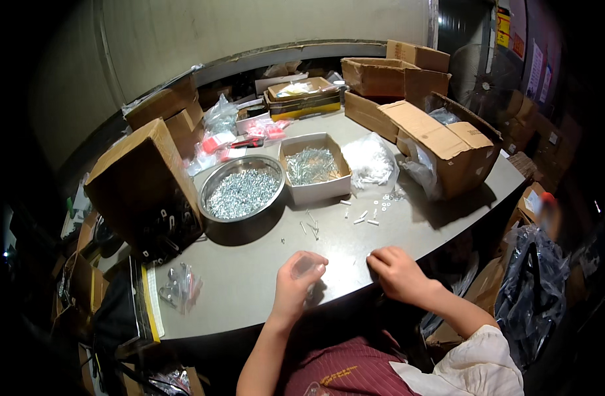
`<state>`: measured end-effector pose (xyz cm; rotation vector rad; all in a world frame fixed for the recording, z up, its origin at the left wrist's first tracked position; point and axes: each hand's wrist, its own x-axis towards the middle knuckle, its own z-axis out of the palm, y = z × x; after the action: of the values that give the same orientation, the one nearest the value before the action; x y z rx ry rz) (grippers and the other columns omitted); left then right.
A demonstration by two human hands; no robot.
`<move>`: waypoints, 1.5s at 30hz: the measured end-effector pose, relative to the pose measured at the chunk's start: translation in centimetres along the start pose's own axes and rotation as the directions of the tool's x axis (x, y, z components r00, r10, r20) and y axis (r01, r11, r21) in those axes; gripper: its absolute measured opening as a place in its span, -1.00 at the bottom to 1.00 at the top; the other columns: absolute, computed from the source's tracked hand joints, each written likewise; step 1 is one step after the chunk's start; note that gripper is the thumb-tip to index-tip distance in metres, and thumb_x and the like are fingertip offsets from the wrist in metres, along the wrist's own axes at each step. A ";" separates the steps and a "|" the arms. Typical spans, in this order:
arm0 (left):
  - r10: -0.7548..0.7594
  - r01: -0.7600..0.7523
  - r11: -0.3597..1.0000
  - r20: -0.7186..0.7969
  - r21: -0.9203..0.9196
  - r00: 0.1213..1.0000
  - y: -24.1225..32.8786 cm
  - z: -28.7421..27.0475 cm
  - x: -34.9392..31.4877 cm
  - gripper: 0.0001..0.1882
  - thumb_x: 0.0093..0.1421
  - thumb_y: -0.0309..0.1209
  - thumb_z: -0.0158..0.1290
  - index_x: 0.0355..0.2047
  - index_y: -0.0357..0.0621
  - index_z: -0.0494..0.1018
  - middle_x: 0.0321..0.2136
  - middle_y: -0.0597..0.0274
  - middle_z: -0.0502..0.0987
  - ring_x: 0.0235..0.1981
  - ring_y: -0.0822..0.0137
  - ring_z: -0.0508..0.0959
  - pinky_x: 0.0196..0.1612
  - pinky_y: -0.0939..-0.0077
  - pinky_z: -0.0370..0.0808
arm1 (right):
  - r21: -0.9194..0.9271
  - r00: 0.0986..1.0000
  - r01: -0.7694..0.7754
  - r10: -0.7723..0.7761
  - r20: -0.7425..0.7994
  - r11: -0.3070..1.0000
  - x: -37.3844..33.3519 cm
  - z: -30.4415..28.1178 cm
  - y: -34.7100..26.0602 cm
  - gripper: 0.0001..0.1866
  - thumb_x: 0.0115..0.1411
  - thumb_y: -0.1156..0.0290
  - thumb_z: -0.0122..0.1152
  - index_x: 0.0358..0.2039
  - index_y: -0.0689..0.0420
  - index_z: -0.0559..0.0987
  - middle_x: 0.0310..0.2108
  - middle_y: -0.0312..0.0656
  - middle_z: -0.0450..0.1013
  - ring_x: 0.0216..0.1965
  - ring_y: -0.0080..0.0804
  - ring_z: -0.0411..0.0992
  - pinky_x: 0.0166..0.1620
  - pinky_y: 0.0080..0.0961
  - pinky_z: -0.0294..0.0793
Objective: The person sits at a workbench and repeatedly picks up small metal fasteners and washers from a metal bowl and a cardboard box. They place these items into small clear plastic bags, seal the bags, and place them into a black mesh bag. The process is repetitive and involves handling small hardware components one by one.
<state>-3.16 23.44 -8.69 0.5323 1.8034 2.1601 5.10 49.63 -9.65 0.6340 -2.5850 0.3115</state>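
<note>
My left hand (296, 285) is near the table's front edge and holds a small clear plastic bag (307, 266) between thumb and fingers. My right hand (396, 270) rests on the grey table (250, 277) just to the right, fingertips pinched against the surface; whether it holds a small part I cannot tell. Loose screws and white plugs (362, 216) lie scattered on the table beyond both hands. Farther back stand a round metal bowl (242, 187) full of small silver screws and a white open box (314, 166) of longer screws.
A clear bag of white parts (372, 162) lies right of the white box. Cardboard boxes stand at left (144, 188), right (447, 145) and back (375, 76). Small filled bags (177, 287) lie at the table's left front. Pink packets (217, 142) sit behind the bowl.
</note>
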 end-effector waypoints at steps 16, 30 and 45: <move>-0.208 0.229 0.889 0.096 -0.396 0.973 1.2 -1.1 -0.7 -0.80 0.23 -0.53 0.20 -0.13 -0.25 0.54 -0.22 0.23 0.60 -0.17 0.36 0.57 -0.07 0.51 0.49 | 0.232 0.977 0.191 -0.163 -0.134 0.954 -0.5 1.7 -1.9 -0.65 -0.09 0.67 0.25 -0.20 0.19 0.59 -0.28 -0.18 0.50 -0.23 -0.19 0.51 -0.14 -0.33 0.57; -0.133 0.165 0.981 0.254 -0.106 0.958 1.0 0.5 -3.1 -0.71 0.30 -0.69 0.04 0.02 -0.27 0.48 -0.09 0.29 0.53 -0.04 0.43 0.55 0.05 0.51 0.52 | 0.631 0.946 0.289 -0.315 -0.073 0.720 9.8 -3.5 -5.0 -0.67 0.08 0.71 0.33 -0.11 0.19 0.68 -0.14 -0.09 0.61 -0.12 -0.12 0.57 -0.08 -0.31 0.58; 0.143 -0.122 0.985 -0.188 0.123 0.972 3.4 -2.9 -10.8 -0.77 0.38 -0.54 0.15 0.00 -0.36 0.61 -0.15 0.21 0.70 -0.10 0.48 0.62 0.00 0.57 0.56 | 0.621 0.947 0.203 -0.312 0.071 0.757 10.9 -3.4 -9.4 -0.80 0.15 0.65 0.42 -0.24 0.22 0.57 -0.16 -0.09 0.56 -0.19 -0.16 0.59 -0.14 -0.34 0.59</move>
<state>5.22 15.55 -6.89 0.4916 2.0560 2.2816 2.37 38.42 -0.45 1.2820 -2.4831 1.0652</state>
